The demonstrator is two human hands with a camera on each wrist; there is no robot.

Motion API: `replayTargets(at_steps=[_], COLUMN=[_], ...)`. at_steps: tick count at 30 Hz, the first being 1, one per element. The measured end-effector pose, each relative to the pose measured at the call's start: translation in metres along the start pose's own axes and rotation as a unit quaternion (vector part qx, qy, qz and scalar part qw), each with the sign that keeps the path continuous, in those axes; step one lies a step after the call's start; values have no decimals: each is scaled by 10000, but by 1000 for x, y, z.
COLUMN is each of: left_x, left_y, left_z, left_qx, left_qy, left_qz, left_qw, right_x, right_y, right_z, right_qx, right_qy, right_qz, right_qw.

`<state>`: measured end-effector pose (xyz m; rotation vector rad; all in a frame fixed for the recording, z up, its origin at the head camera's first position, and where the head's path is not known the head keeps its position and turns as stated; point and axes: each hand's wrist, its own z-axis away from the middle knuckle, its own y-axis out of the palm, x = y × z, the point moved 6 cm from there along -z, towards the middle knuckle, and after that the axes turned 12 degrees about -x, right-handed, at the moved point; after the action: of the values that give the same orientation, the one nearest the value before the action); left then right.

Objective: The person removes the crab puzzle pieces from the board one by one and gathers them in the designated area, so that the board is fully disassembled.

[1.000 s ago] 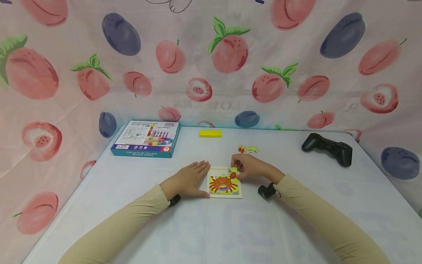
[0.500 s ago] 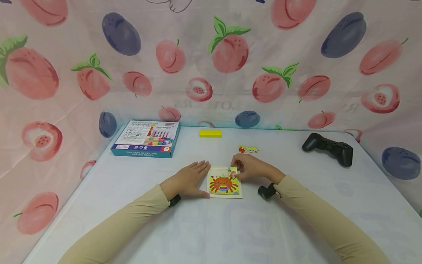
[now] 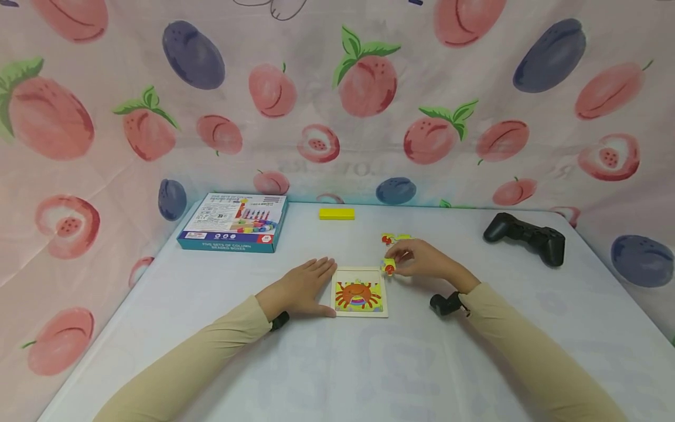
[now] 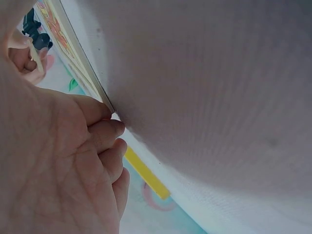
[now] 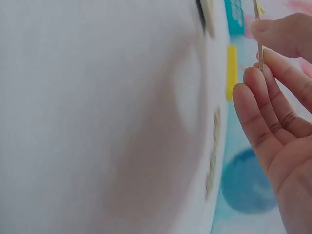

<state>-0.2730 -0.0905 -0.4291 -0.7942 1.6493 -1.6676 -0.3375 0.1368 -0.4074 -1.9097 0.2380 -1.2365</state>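
A square jigsaw puzzle board [image 3: 360, 314] with a pale frame lies mid-table, its lower part filled by an orange crab picture and its upper strip bare. My left hand [image 3: 303, 287] rests along the board's left side, fingers and thumb spread out straight. Just beyond the board's top right corner, my right hand [image 3: 424, 259] pinches a yellow and red puzzle piece [image 3: 388, 267] between thumb and fingers. In the right wrist view that puzzle piece [image 5: 260, 53] shows edge-on, raised above the table. More puzzle pieces [image 3: 390, 238] lie behind the right hand, which partly covers them.
A boxed bead set [image 3: 232, 223] lies at the back left. Near the back edge sits a yellow block [image 3: 336, 214]. A black game controller [image 3: 524, 237] rests at the back right. Behind the table hangs a fruit-print cloth [image 3: 316, 88].
My right hand has lifted the puzzle piece from the board's top right corner and moved it a little right and away. The left hand has stayed in place.
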Motion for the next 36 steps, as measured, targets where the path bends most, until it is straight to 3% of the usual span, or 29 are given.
replayTargets(at_steps=[10,18,24,36], left_x=[1,1,1,0], left_y=[-1,0,-1,1], left_z=[1,1,1,0], left_qx=[-20,-30,-35,-27], left_qy=[-19,-6,20,53], left_qz=[44,14,23,-40], left_qw=[10000,10000,10000,10000], right_x=[-33,-63,-80,-97], right_y=[-49,-72,-78,-68], right_z=[12,14,11,-11], right_qx=[-671,-938,-923,-832], right_qy=[263,672,1075,1142], right_qz=[123,437,470,655], right_qw=[9973,9924,9888,9878])
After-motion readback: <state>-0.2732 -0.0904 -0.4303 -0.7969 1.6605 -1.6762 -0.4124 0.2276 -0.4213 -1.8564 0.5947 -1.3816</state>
